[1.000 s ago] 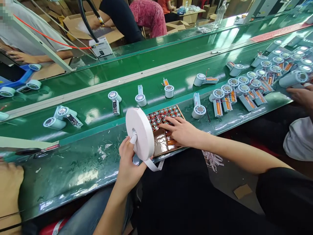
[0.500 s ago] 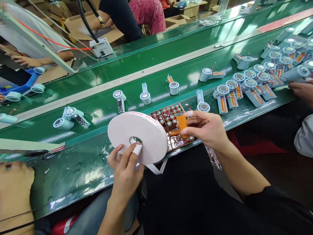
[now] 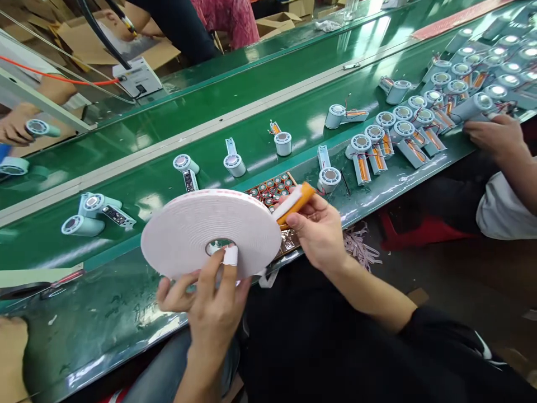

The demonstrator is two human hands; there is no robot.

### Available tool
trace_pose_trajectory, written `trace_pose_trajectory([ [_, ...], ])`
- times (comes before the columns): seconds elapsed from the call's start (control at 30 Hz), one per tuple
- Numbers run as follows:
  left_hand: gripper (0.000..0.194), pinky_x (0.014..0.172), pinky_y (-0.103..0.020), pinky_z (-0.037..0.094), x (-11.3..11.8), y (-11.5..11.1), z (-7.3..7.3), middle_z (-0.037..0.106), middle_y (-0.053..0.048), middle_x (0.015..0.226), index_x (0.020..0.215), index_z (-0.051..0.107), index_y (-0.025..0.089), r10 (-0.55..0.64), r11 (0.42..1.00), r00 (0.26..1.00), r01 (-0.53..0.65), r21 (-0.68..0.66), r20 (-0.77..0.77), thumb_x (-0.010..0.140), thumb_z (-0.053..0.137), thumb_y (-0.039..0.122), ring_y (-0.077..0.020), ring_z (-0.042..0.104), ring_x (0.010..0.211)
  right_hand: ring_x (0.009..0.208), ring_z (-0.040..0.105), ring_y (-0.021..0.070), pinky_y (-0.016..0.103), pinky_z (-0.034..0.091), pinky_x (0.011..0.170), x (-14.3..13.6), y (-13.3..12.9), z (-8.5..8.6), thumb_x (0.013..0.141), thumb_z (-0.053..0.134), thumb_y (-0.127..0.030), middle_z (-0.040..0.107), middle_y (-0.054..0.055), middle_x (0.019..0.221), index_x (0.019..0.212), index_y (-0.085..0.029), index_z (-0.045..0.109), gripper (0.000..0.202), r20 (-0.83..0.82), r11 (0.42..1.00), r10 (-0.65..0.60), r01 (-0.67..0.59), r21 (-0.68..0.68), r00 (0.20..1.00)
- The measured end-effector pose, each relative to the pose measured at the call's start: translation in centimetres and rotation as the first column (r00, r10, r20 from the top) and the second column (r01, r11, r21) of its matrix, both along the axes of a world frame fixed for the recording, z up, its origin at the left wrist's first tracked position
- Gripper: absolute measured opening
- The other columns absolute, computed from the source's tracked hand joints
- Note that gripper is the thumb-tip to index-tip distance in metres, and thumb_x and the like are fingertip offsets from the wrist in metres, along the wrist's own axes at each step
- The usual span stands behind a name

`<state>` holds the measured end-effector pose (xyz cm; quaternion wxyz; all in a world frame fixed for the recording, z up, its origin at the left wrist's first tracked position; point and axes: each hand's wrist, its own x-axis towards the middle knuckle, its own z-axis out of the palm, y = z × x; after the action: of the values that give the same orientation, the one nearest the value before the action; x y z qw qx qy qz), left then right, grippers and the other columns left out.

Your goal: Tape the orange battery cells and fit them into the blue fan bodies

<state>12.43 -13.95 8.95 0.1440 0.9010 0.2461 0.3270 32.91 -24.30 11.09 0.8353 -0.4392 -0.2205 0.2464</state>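
Observation:
My left hand grips a large roll of white foam tape, with fingers at the hole in its core; one finger has a white wrap. In my right hand is an orange-wrapped battery, pinched between thumb and fingers. A white strip of tape lies along the battery's upper side, and its end meets the roll's right edge. Behind the roll, partly hidden, a box of batteries rests on the green bench, with red wires among the round cell ends.
Several pale blue fan housings stand along the green conveyor, and many more crowd the right side. A co-worker's hand touches one there. Scissors lie at left. Tape scraps lie below the bench edge.
The battery has tilted and come up against the tape roll, and a white strip now shows along it. The roll has turned flatter towards me. The view has shifted right.

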Motion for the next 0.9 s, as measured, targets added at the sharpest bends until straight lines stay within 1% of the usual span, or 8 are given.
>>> trace_pose_trajectory([
  [0.1,0.066,0.113,-0.062,0.036,1.2,-3.1,-0.9,0.067,-0.01,0.131,0.147,0.058,0.037,0.001,0.982,0.999,0.006,0.188,-0.042,0.086,0.081,0.044,-0.0348,0.054,0.114,0.104,0.076,0.0241,0.044,0.064,0.1,1.7,-0.5,0.3,0.074,0.094,-0.042,0.078,0.002,0.109,0.111,-0.026,0.072,0.046,-0.018,0.988,-0.143,0.144,0.059,0.989],
  [0.23,0.055,0.105,-0.053,0.037,1.6,-3.7,-0.3,0.072,-0.008,0.126,0.139,0.065,0.036,-0.186,0.956,0.961,0.225,0.189,-0.206,0.087,0.081,0.03,-0.0296,0.055,0.102,0.116,0.069,0.0153,0.028,0.059,0.102,10.4,-4.3,3.3,0.089,0.082,-0.03,0.074,-0.003,0.113,0.106,-0.029,0.073,0.019,0.143,0.875,-0.446,0.397,0.276,0.884],
  [0.33,0.061,0.109,-0.056,0.037,3.0,0.4,2.3,0.068,-0.013,0.136,0.137,0.067,0.028,-0.267,0.951,0.919,0.299,0.074,-0.291,0.082,0.085,0.043,-0.0368,0.052,0.121,0.114,0.068,0.0098,0.02,0.056,0.097,14.4,-6.6,4.0,0.092,0.077,-0.022,0.072,-0.005,0.115,0.113,-0.031,0.073,0.022,0.109,0.834,-0.481,0.416,0.363,0.87],
  [0.47,0.06,0.108,-0.047,0.047,9.0,8.0,6.7,0.072,-0.01,0.127,0.134,0.069,0.026,-0.584,0.794,0.781,0.495,-0.353,-0.22,0.087,0.074,0.063,-0.0312,0.062,0.118,0.107,0.072,0.014,0.025,0.062,0.091,11.6,-7.3,1.0,0.081,0.089,-0.025,0.073,-0.003,0.113,0.122,-0.035,0.07,0.046,0.064,0.922,-0.359,0.343,0.177,0.931],
  [0.53,0.05,0.098,-0.041,0.052,13.8,11.1,8.0,0.075,-0.009,0.117,0.13,0.071,0.022,-0.479,0.832,0.859,0.378,-0.406,-0.183,0.097,0.059,0.059,-0.0265,0.067,0.106,0.107,0.074,0.0175,0.032,0.064,0.095,8.9,-7.0,-1.0,0.082,0.089,-0.03,0.074,-0.002,0.114,0.128,-0.038,0.067,0.052,0.013,0.948,-0.317,0.316,0.041,0.948],
  [0.63,0.046,0.105,-0.046,0.048,22.0,14.5,7.9,0.07,-0.014,0.131,0.133,0.069,0.019,-0.107,0.99,0.941,0.071,-0.124,-0.321,0.101,0.054,0.048,-0.0307,0.063,0.12,0.109,0.075,0.023,0.042,0.063,0.101,5.9,-6.3,-2.6,0.084,0.088,-0.034,0.076,0.001,0.113,0.134,-0.039,0.062,0.057,-0.027,0.965,-0.253,0.251,-0.071,0.967],
  [0.77,0.065,0.103,-0.054,0.049,29.2,17.3,6.5,0.06,-0.029,0.139,0.146,0.055,0.007,0.094,0.993,0.742,-0.118,0.009,-0.664,0.099,0.053,0.052,-0.0408,0.06,0.127,0.105,0.077,0.0255,0.048,0.064,0.1,4.7,-5.6,-2.8,0.088,0.085,-0.034,0.077,0.003,0.114,0.137,-0.04,0.059,0.055,0.024,0.979,-0.18,0.182,-0.095,0.983],
  [0.9,0.054,0.102,-0.046,0.052,30.3,18.2,5.8,0.068,-0.023,0.13,0.138,0.064,0.014,-0.012,1.0,0.651,0.024,0.005,-0.759,0.087,0.07,0.032,-0.0367,0.066,0.12,0.103,0.078,0.0255,0.049,0.064,0.099,5.6,-5.7,-2.6,0.085,0.088,-0.032,0.079,0.002,0.11,0.135,-0.039,0.061,0.056,-0.017,0.983,-0.167,0.166,-0.073,0.986],
])
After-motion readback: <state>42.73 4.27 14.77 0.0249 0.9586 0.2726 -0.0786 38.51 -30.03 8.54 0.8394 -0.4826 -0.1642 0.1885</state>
